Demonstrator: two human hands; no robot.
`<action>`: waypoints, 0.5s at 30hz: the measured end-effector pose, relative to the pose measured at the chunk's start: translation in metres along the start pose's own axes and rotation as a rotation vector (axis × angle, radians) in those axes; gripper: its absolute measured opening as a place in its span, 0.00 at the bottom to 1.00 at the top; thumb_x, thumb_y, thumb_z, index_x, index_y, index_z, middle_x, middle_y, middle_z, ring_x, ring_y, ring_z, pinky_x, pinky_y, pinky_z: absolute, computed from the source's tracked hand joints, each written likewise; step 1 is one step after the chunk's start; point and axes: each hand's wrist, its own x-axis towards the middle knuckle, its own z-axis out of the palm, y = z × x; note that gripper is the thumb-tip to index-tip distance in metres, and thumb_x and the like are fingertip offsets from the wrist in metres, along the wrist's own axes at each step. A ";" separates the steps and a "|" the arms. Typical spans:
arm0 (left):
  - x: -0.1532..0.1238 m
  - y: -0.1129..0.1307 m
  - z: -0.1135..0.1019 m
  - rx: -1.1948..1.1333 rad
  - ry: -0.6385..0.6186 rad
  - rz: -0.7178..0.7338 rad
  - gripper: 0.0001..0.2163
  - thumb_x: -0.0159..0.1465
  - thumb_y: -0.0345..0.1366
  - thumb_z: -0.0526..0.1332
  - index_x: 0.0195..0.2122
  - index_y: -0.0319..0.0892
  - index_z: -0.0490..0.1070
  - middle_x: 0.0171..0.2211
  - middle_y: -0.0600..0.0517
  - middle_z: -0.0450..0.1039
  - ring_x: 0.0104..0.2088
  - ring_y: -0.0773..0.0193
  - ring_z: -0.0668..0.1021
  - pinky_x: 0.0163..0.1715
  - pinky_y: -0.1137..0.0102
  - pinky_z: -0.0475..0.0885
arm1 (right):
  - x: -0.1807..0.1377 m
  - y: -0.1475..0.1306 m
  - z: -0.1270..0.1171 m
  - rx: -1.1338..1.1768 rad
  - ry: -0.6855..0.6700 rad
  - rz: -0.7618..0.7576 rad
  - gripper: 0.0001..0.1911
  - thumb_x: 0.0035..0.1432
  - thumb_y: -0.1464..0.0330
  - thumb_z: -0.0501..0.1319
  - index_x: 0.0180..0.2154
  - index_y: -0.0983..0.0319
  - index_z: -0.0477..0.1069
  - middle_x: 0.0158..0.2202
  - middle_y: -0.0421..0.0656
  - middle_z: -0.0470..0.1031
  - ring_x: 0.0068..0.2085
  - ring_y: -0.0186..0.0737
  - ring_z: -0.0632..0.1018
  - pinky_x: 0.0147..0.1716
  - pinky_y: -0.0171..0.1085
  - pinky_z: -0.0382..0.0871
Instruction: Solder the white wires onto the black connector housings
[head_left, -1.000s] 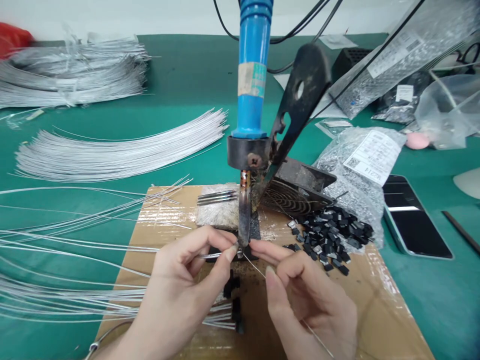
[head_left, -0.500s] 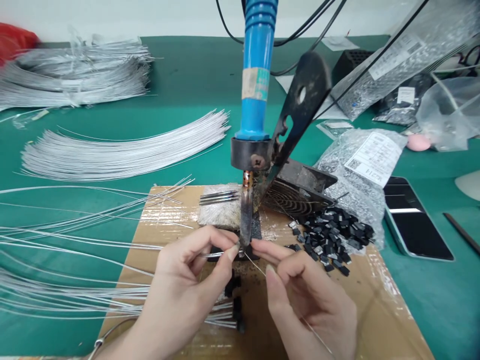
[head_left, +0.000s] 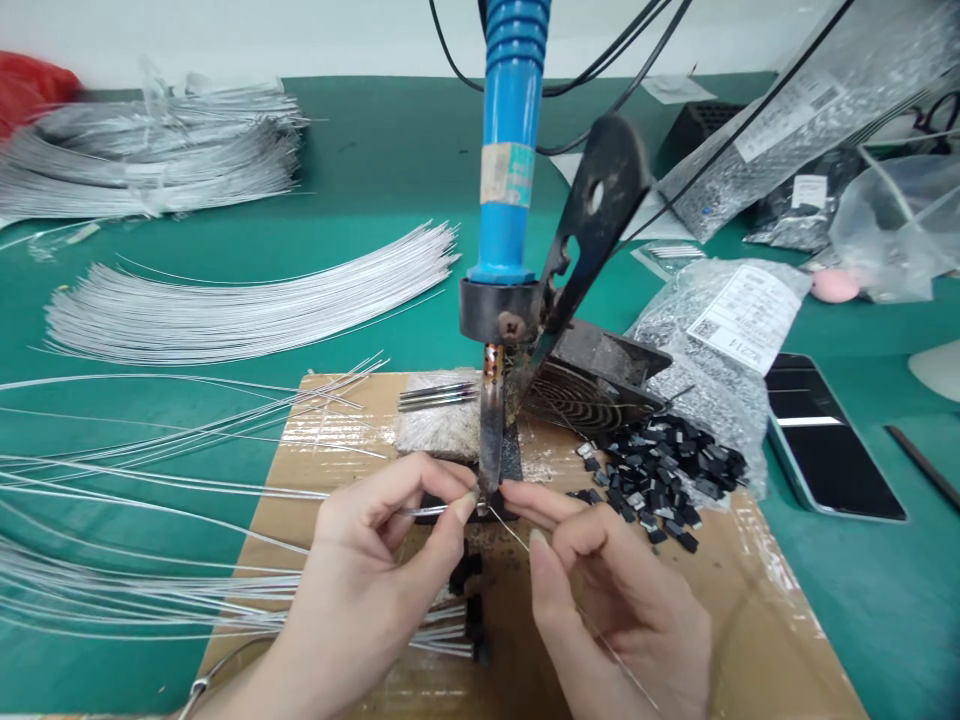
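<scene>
While both hands meet over the near middle of the cardboard, the left hand is pinched on a thin silver wire and the right hand is pinched on a fine solder strand, with both ends at the tip of the upright blue soldering iron. I judge the wire to be light, springy and easy to kink. It is best gripped close to its end, but clear of the hot tip.
</scene>
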 end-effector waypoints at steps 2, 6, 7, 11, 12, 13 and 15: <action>0.000 0.001 0.000 -0.001 -0.007 -0.006 0.07 0.63 0.30 0.67 0.27 0.43 0.79 0.32 0.52 0.84 0.33 0.65 0.84 0.34 0.77 0.77 | 0.000 0.000 0.000 -0.008 0.004 0.001 0.14 0.68 0.70 0.62 0.28 0.56 0.67 0.50 0.42 0.87 0.48 0.40 0.88 0.47 0.31 0.79; -0.001 0.000 -0.002 0.016 -0.013 -0.012 0.07 0.64 0.30 0.66 0.28 0.43 0.80 0.33 0.51 0.85 0.34 0.64 0.84 0.35 0.77 0.77 | 0.001 -0.001 -0.001 -0.005 0.003 -0.021 0.13 0.66 0.71 0.64 0.28 0.57 0.68 0.49 0.43 0.87 0.47 0.40 0.88 0.48 0.32 0.80; -0.002 0.000 -0.003 0.017 -0.012 -0.014 0.06 0.64 0.30 0.66 0.29 0.43 0.80 0.34 0.51 0.85 0.34 0.64 0.84 0.35 0.77 0.77 | 0.001 -0.002 -0.001 -0.005 0.006 -0.027 0.13 0.66 0.71 0.64 0.28 0.57 0.68 0.49 0.44 0.87 0.46 0.40 0.88 0.47 0.31 0.80; -0.004 -0.001 -0.003 0.017 -0.005 -0.020 0.06 0.63 0.31 0.67 0.28 0.43 0.80 0.34 0.51 0.85 0.34 0.64 0.84 0.35 0.77 0.77 | 0.002 -0.004 -0.001 0.001 0.017 -0.020 0.13 0.66 0.71 0.65 0.27 0.58 0.69 0.48 0.45 0.88 0.45 0.40 0.89 0.48 0.30 0.80; -0.004 -0.001 -0.003 0.021 -0.003 -0.020 0.06 0.63 0.30 0.67 0.28 0.43 0.80 0.34 0.51 0.85 0.34 0.64 0.84 0.35 0.77 0.77 | 0.002 -0.004 -0.001 0.002 0.016 -0.015 0.13 0.66 0.71 0.65 0.27 0.58 0.69 0.48 0.44 0.88 0.46 0.39 0.88 0.48 0.30 0.80; -0.004 -0.002 -0.003 0.026 -0.002 -0.017 0.06 0.63 0.30 0.67 0.28 0.43 0.80 0.33 0.51 0.85 0.34 0.64 0.84 0.35 0.77 0.77 | 0.002 -0.004 -0.001 0.004 0.012 -0.011 0.13 0.66 0.71 0.65 0.28 0.57 0.69 0.48 0.43 0.87 0.46 0.38 0.88 0.48 0.29 0.79; -0.004 -0.002 -0.003 0.029 -0.001 -0.010 0.06 0.63 0.30 0.67 0.29 0.43 0.80 0.33 0.51 0.85 0.34 0.65 0.84 0.34 0.77 0.77 | 0.002 -0.004 -0.002 0.004 0.002 -0.002 0.13 0.66 0.71 0.64 0.28 0.57 0.68 0.49 0.42 0.87 0.47 0.37 0.88 0.49 0.29 0.79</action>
